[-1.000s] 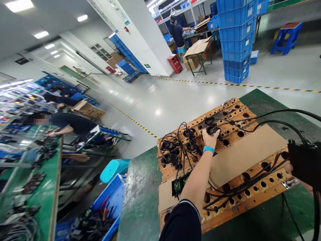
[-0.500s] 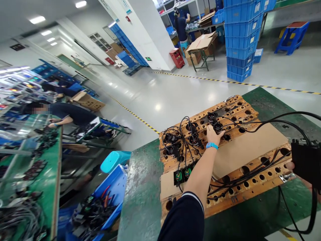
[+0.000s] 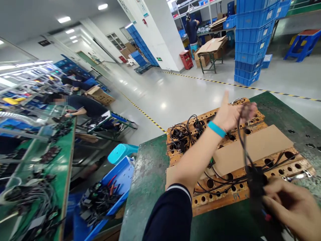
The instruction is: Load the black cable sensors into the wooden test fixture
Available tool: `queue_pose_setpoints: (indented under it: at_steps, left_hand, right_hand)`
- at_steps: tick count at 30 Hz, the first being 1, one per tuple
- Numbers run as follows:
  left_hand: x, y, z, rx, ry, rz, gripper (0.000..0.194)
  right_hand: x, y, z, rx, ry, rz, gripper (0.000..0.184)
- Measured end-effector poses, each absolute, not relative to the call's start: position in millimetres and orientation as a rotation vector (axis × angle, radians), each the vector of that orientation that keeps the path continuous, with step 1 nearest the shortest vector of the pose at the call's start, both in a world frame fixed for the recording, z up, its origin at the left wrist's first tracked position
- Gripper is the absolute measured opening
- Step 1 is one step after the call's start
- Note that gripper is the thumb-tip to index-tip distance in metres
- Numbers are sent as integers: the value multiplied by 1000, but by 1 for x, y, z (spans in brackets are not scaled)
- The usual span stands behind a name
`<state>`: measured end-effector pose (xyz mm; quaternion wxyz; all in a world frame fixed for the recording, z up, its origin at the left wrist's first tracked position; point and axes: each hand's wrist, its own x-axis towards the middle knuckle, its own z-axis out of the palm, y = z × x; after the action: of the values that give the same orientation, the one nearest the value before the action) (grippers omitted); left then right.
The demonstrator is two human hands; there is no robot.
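Nearest, at the front right corner of the green table [image 3: 147, 187], the right hand [image 3: 292, 209], blurred, fingers curled around a dark bunch of black cables [image 3: 244, 147] just off the front edge of the wooden board [image 3: 250, 192]. Up from that grasp, the cables rising in a loop over the board to the left hand [image 3: 232, 115], raised above the board's far edge, thumb pointing up, fingers closed on the loop's upper end; a blue wristband [image 3: 216, 129] on that wrist, a dark sleeve [image 3: 170, 217] at the elbow. Beneath the arm, a cardboard sheet [image 3: 253, 149] across the middle of the board, rows of round holes on both sides of it. Toward the board's far left corner, a cluster of black plugs [image 3: 184, 134] seated in holes, thin wires tangled among them. Left of the table, a blue bin [image 3: 117, 187] of dark parts on the floor. Further left, a seated person [image 3: 82, 105] bent over another bench. Far back, stacked blue crates [image 3: 253, 36] and another person [image 3: 192, 30] standing at shelves.
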<state>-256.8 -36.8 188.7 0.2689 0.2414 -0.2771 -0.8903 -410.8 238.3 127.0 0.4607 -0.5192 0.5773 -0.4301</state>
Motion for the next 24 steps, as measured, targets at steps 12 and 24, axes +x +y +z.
queue_pose_setpoints:
  at_steps: [12,24]
  left_hand:
    - [-103,-145,104,1859,-1548,-978,20]
    - [-137,-90,58,1745,-1847,-563,27]
  right_hand:
    - [-324,146,-19,-1435,1712,-1020,23]
    - [-317,138,-44,-1909,1775,-982,26]
